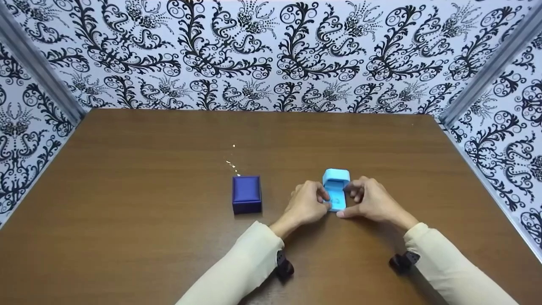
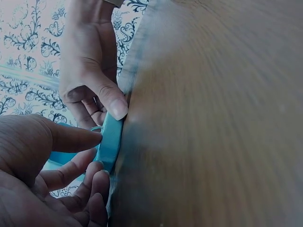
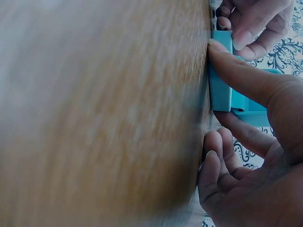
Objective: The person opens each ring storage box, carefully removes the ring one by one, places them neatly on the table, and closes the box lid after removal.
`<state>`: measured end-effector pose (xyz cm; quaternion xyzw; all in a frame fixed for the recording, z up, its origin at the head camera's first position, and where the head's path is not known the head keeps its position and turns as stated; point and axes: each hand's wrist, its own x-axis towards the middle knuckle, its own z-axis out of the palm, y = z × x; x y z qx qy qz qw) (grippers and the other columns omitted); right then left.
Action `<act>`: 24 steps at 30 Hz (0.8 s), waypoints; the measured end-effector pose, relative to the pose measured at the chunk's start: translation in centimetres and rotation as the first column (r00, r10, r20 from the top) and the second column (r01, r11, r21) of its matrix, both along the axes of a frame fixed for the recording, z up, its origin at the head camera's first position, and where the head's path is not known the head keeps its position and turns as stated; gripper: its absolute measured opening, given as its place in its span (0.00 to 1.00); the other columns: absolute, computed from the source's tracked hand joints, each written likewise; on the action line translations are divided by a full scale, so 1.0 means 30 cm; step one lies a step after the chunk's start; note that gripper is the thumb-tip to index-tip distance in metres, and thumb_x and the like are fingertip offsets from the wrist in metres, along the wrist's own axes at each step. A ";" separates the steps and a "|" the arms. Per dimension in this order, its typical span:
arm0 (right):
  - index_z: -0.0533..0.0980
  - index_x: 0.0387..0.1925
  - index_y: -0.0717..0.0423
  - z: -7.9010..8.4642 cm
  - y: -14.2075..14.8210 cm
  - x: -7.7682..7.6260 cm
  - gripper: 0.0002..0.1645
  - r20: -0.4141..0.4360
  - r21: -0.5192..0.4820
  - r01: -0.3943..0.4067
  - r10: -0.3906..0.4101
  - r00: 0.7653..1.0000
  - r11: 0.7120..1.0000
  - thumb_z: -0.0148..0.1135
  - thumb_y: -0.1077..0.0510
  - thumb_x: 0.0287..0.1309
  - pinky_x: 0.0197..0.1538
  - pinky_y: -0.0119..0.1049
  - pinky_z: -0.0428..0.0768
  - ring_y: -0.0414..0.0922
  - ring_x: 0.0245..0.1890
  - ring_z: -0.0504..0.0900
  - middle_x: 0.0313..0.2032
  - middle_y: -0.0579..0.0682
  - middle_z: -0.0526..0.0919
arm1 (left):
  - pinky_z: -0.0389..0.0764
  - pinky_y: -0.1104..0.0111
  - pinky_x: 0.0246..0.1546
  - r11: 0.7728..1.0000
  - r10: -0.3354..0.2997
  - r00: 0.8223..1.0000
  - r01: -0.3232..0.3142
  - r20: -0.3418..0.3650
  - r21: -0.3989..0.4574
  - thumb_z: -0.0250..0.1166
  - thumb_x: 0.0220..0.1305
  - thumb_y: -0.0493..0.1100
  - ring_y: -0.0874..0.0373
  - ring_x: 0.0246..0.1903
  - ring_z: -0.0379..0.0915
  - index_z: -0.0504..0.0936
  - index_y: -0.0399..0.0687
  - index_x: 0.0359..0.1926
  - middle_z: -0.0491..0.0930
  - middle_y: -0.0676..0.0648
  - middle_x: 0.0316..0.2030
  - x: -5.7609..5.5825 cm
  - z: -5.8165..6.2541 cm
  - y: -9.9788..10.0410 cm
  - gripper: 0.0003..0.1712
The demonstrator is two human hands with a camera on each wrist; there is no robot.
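A light blue ring box (image 1: 337,174) stands on the table with its lid raised. A small ring (image 2: 97,128) shows at the cushion in its base. My right hand (image 1: 372,201) grips the box, thumb across the front of the base and index finger along its right side, as the right wrist view shows. From the left, my left hand (image 1: 308,201) reaches over the base, its thumb and index finger pinching at the ring. The other left fingers are bent close to the box's side and the tabletop. Fingers partly hide the ring.
A dark blue box (image 1: 247,192) with its lid down stands left of my left hand. Behind it, small shiny gold bits (image 1: 232,165) lie on the brown wooden table (image 1: 148,178). Black-and-white patterned walls (image 1: 271,55) border the table at the back and sides.
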<state>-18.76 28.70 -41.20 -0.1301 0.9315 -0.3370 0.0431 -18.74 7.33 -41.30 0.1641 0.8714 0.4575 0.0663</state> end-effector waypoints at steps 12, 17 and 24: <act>0.81 0.38 0.61 -0.001 0.000 0.001 0.31 0.000 -0.020 -0.006 0.006 1.000 1.000 0.88 0.50 0.35 0.36 0.36 0.70 0.46 0.31 0.72 0.31 0.50 0.74 | 0.64 0.70 0.24 1.000 -0.006 0.999 0.006 -0.032 -0.018 0.70 0.55 0.37 0.64 0.21 0.65 0.87 0.47 0.30 0.69 0.58 0.20 -0.008 -0.004 0.018 0.01; 0.80 0.37 0.61 -0.001 0.001 0.001 0.30 0.005 -0.025 -0.009 0.009 1.000 1.000 0.88 0.50 0.36 0.36 0.36 0.70 0.46 0.31 0.72 0.31 0.51 0.74 | 0.63 0.70 0.22 1.000 -0.006 0.999 0.005 -0.047 -0.024 0.70 0.55 0.38 0.64 0.20 0.64 0.84 0.50 0.28 0.68 0.58 0.19 -0.007 -0.008 0.025 0.03; 0.80 0.36 0.60 -0.005 0.001 0.001 0.30 0.004 -0.027 -0.005 0.005 1.000 1.000 0.88 0.50 0.35 0.35 0.35 0.70 0.45 0.30 0.72 0.31 0.50 0.74 | 0.65 0.70 0.25 1.000 -0.010 0.998 0.009 -0.058 -0.018 0.74 0.57 0.38 0.64 0.22 0.66 0.82 0.51 0.27 0.70 0.58 0.20 -0.005 -0.006 0.031 0.08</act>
